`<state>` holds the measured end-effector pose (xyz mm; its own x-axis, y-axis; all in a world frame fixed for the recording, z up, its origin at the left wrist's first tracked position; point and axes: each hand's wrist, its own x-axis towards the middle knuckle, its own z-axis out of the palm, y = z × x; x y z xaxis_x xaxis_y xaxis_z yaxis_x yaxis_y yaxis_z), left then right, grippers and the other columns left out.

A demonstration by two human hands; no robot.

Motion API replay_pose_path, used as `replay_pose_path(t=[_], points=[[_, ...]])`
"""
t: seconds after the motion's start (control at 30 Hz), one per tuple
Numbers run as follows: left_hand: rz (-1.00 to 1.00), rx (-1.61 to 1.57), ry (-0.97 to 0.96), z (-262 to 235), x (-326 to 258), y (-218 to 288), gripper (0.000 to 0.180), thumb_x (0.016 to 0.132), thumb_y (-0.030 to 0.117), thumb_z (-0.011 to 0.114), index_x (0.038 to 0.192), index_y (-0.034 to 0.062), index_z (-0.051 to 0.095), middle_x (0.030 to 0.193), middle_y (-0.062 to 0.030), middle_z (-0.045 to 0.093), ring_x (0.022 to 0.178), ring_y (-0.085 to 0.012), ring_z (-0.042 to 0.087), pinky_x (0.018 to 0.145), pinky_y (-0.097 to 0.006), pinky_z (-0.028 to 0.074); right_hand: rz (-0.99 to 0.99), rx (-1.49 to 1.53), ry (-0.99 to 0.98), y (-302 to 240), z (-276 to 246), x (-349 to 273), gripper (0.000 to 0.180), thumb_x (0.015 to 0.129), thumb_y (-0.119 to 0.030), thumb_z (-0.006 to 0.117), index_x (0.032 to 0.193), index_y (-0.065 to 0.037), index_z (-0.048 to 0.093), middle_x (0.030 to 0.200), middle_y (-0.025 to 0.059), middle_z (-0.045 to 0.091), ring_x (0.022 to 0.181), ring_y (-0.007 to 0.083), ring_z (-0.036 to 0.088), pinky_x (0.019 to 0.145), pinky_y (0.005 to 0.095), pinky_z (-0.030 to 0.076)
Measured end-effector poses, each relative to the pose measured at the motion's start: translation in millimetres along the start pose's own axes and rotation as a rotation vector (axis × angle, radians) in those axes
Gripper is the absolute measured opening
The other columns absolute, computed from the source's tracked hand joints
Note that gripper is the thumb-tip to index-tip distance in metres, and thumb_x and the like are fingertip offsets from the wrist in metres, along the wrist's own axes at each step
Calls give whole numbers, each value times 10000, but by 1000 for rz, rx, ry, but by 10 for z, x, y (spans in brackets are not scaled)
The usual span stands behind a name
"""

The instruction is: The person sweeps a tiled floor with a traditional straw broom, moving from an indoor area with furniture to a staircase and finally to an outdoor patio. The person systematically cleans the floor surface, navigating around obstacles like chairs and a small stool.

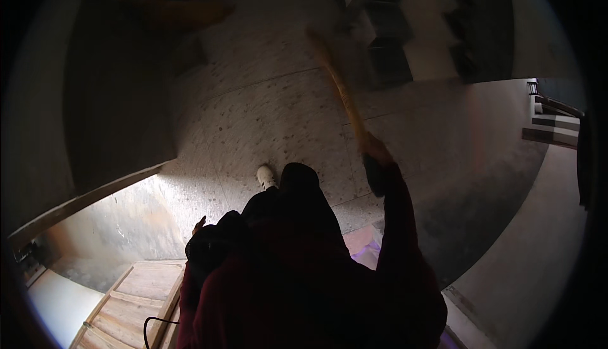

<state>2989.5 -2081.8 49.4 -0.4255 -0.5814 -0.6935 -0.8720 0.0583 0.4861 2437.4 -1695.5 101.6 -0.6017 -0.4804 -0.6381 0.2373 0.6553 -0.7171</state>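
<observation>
My right hand (378, 149) is closed round a long, thin, slightly curved yellow-brown stick-like thing (345, 93). It stretches forward over the floor, its far tip blurred, and a dark end (373, 175) shows below the hand. In this dim light its exact kind cannot be told. Low at my left side, my left hand (199, 224) shows only in part, beside dark cloth (218, 241). A finger stands out straight there, and nothing shows in that hand; the rest of it is hidden.
A pale shoe (266, 176) is on the speckled floor (253, 115) ahead of me. Dark doorway panels (120, 108) stand at left, a wooden door (136, 292) at lower left. Dark blocky shapes (386, 39) lie far right, and steps (551, 130) at the right edge.
</observation>
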Motion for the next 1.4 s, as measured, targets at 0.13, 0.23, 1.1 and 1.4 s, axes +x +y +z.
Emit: replay_pose_path(t=[0.13, 0.23, 1.1, 1.4], points=[[27, -6, 1, -31, 202, 346, 522, 722, 64, 567, 1230, 74, 449, 1085, -191, 547, 996, -257, 552, 809, -339, 453, 18, -177, 137, -24, -115, 26, 645, 656, -177, 665, 1210, -15, 377, 947, 131, 568, 848, 199, 551, 708, 332, 460], [79, 17, -38, -14, 535, 765, 521, 724, 67, 567, 1231, 73, 448, 1086, -191, 546, 1001, -258, 550, 813, -341, 451, 125, -258, 247, 408, -177, 321, 682, 637, -178, 664, 1222, -12, 356, 951, 173, 576, 841, 259, 571, 677, 367, 462], [216, -199, -74, 804, 1343, 3126, 496, 717, 131, 589, 1186, 15, 479, 1058, -191, 557, 910, -235, 582, 750, -330, 475, 151, -150, -261, -1141, -1524, 1068, 892, 607, -119, 694, 1354, -55, 211, 899, 104, 587, 752, 173, 561, 685, 276, 465], [48, -47, 116, 998, 756, 2954, 512, 708, 122, 589, 1201, 44, 476, 1043, -217, 556, 859, -228, 607, 702, -316, 497, -219, -250, 15, -2308, -1770, 3534, 656, 584, -176, 670, 1176, -55, 413, 943, 110, 565, 864, 238, 546, 727, 332, 440]])
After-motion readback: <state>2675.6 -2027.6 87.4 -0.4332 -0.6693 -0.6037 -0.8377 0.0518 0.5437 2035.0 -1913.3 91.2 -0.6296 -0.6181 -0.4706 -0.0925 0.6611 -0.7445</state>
